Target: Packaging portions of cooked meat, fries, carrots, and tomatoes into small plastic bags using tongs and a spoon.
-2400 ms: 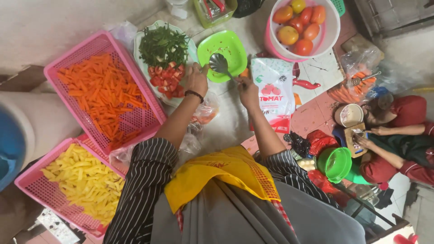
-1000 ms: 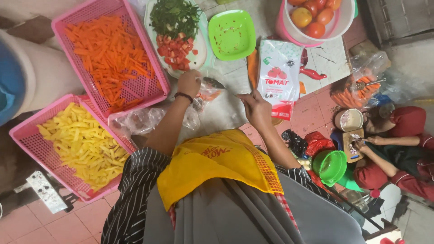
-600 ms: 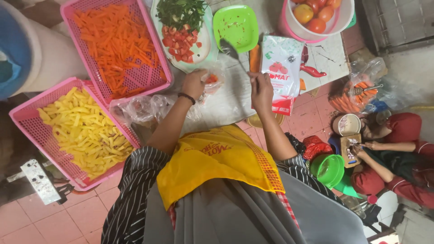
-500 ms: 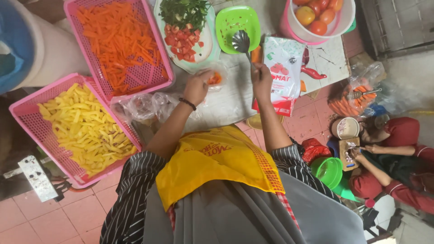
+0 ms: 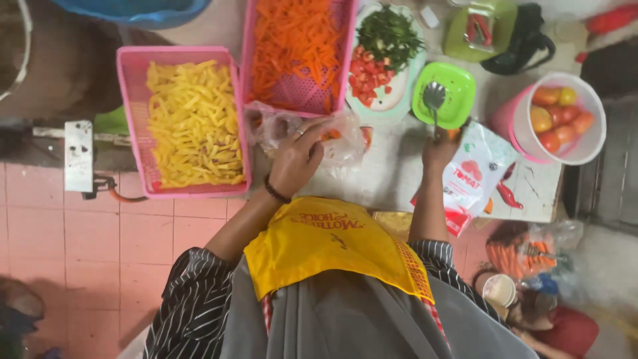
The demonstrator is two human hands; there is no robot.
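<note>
My left hand [image 5: 299,156] rests on a clear plastic bag [image 5: 347,141] holding a few orange pieces, and its fingers pinch the bag's top. My right hand [image 5: 440,147] grips the handle of a metal spoon [image 5: 434,98]. The spoon's bowl lies over a small green plate [image 5: 460,83] just beyond the hand. Both hands work on a pale counter [image 5: 389,176] in front of my yellow apron.
A pink basket of yellow strips [image 5: 193,119] and a pink basket of carrot strips [image 5: 299,46] stand left. A plate of chopped tomato and greens [image 5: 385,60], a pink tub of tomatoes [image 5: 565,119] and a white-and-red packet [image 5: 475,176] lie nearby. Another person [image 5: 531,319] sits lower right.
My left hand has come down onto the plastic bag. My right hand still holds the spoon, its bowl now over the green plate. The view has shifted so the baskets sit further right.
</note>
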